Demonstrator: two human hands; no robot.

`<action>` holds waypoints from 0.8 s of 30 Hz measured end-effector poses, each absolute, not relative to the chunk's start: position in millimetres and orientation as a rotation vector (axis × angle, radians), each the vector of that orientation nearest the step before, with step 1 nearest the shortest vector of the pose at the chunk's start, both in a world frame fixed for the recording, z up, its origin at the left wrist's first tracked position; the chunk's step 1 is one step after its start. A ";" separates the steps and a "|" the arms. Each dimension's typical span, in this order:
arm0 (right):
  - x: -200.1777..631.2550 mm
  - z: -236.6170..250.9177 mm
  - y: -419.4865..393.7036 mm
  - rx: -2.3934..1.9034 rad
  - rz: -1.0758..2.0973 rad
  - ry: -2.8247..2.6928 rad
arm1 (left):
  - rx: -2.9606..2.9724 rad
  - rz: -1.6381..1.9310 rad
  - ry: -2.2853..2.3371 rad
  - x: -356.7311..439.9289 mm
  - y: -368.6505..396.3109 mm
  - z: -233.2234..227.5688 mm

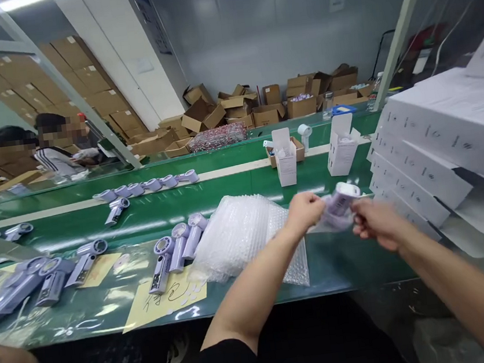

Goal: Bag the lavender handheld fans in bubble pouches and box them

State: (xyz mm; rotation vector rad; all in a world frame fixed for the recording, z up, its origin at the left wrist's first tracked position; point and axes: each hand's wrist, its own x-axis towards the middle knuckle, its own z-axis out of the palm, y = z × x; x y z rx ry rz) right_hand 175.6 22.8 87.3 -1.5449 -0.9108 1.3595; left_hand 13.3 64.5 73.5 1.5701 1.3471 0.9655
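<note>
Above the near edge of the green table (pixel 347 262), the left hand (pixel 304 212) and the right hand (pixel 375 221) together grip a lilac handheld fan (pixel 343 198) wrapped in a clear bubble bag. A stack of bubble bags (pixel 239 234) lies just left of the hands, with three more fans (pixel 175 250) beside it. White flat boxes (pixel 434 148) are piled at the table's right end.

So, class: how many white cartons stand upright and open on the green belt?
2: one carton beside the small brown box, the other carton to its right. More may be hidden.
</note>
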 end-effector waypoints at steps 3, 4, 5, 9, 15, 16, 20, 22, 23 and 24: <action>175.3 128.8 29.1 -1.564 1.074 -1.141 | 1.423 1.020 1.215 -6.9 81.8 126.4; 173.4 139.7 29.8 -1.547 1.020 -1.193 | 1.446 1.054 1.147 -17.5 82.3 139.7; 169.9 148.6 30.1 -1.504 1.016 -1.213 | 1.494 1.082 1.060 -28.4 80.6 149.3; 137.2 168.8 26.2 -1.171 1.246 -1.168 | 1.671 1.100 0.613 -51.5 62.5 147.4; 132.5 186.1 -31.5 -1.377 0.438 -1.477 | 1.336 1.236 0.648 -35.3 34.1 106.8; 148.9 186.8 -42.2 -1.530 0.092 -1.359 | 1.223 1.323 0.699 -38.9 32.8 105.7; 225.5 184.6 -52.0 -1.898 -0.430 -1.142 | 0.973 1.580 0.756 -67.9 37.2 113.5; 242.4 187.4 -44.7 -1.924 -0.434 -1.265 | 0.915 1.625 0.749 -81.4 41.7 119.1; 241.8 191.1 -42.1 -1.910 -0.481 -1.338 | 0.883 1.649 0.748 -87.0 43.9 121.9; 235.7 195.9 -40.9 -1.888 -0.560 -1.425 | 0.849 1.683 0.749 -91.8 46.0 125.1</action>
